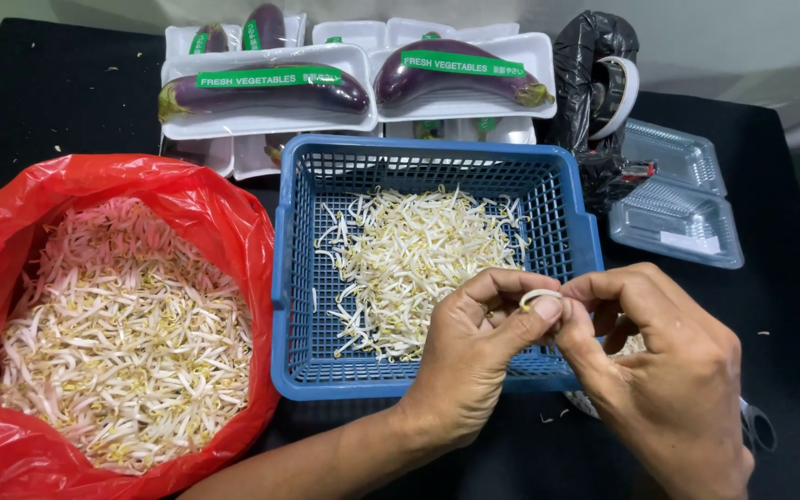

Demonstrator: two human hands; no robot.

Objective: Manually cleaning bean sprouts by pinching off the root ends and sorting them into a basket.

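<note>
table (67, 83): black cloth cover | wall (715, 37): pale, plain | light: even, bright

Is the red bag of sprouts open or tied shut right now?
Open. The red bag has its mouth spread wide and its rim rolled back, with the heap of bean sprouts inside fully exposed.

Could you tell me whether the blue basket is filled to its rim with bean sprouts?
No, the blue basket holds only a shallow heap of bean sprouts, with bare mesh showing around it.
</note>
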